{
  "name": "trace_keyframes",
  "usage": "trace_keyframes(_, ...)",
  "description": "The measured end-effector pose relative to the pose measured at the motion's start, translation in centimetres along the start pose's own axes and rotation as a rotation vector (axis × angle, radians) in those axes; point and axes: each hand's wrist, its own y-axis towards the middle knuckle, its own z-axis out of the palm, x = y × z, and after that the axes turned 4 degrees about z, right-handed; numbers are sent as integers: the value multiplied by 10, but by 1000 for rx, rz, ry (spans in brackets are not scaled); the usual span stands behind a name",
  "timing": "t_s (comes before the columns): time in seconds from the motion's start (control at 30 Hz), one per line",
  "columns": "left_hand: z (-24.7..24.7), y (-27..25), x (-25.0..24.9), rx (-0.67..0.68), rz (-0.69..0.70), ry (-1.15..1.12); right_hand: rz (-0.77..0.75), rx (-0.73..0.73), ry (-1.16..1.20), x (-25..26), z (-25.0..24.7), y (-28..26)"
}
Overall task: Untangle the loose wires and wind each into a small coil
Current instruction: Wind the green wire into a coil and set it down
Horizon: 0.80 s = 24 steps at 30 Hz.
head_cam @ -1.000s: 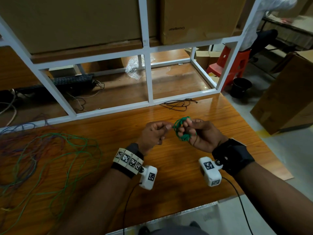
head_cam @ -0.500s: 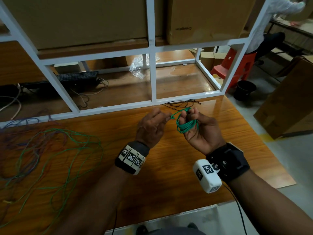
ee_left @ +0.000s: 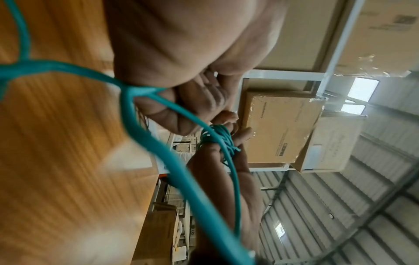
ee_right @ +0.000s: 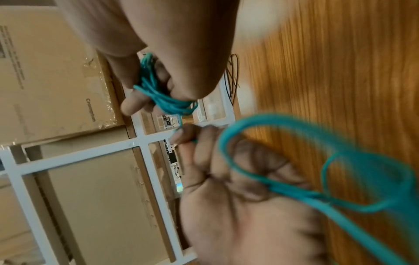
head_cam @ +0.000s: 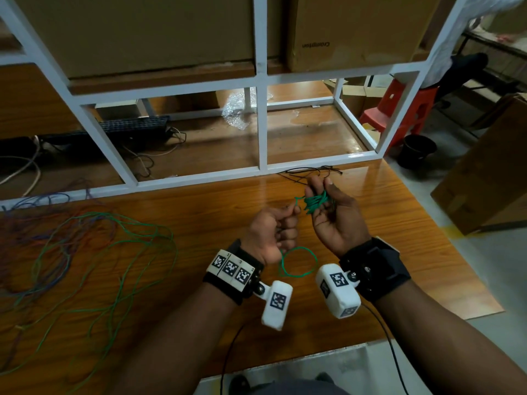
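A small coil of green wire (head_cam: 315, 202) is wound around the fingers of my right hand (head_cam: 332, 218), held palm up above the wooden table (head_cam: 199, 229). The same coil (ee_right: 167, 100) shows close up in the right wrist view, and as the coil (ee_left: 221, 139) in the left wrist view. My left hand (head_cam: 273, 232) is curled and pinches the wire's free end just left of the coil. A slack loop of the green wire (head_cam: 298, 262) hangs below my left hand, between both wrists. A tangle of loose coloured wires (head_cam: 79, 252) lies at the table's left.
A white metal frame (head_cam: 262, 115) stands along the table's far edge, with cardboard boxes (head_cam: 356, 29) on its shelf. Thin black wires (head_cam: 310, 173) lie by the frame's base. A keyboard (head_cam: 134, 126) sits behind the frame. A red stool (head_cam: 399, 109) and a seated person are at far right.
My right hand turned palm up and rose slightly toward the frame with the coil. My left hand dropped and curled, and a slack green loop now hangs beneath it.
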Motion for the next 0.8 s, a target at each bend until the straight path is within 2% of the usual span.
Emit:
trace_keyframes(0.1, 0, -1, 11, 3, -41, -57, -143, -185, -19, -5, 2, 9)
trace_keyframes(0.2, 1, 0, 12, -29, -23, 6, -296, -296, -234, -16, 2, 14)
trace_keyframes(0.3, 3, -3, 15, -124, 51, 293, -509, -313, -579, -22, -6, 16)
trace_keyframes(0.4, -2, -9, 21, -158, 103, 583, -563, -265, -950, -15, -22, 22)
trace_keyframes(0.47, -5, -14, 22, -137, 91, 733, -557, -227, -1132, -5, -32, 25)
trace_keyframes(0.53, -8, -21, 20, -135, 122, 915, -540, -151, -1517, 7, -43, 28)
trace_keyframes(0.6, -11, -25, 13, -142, 203, 1079, -411, 36, -1960, 15, -53, 26)
trace_keyframes(0.67, -14, -28, 1, -127, 253, 1215, -210, 246, -2251, 19, -61, 22)
trace_keyframes(0.73, -16, -30, -12, -105, 279, 1362, -59, 379, -2356, 18, -62, 16)
trace_keyframes(0.8, -14, -30, -23, -66, 296, 1512, 2, 475, -2372, 12, -58, 11)
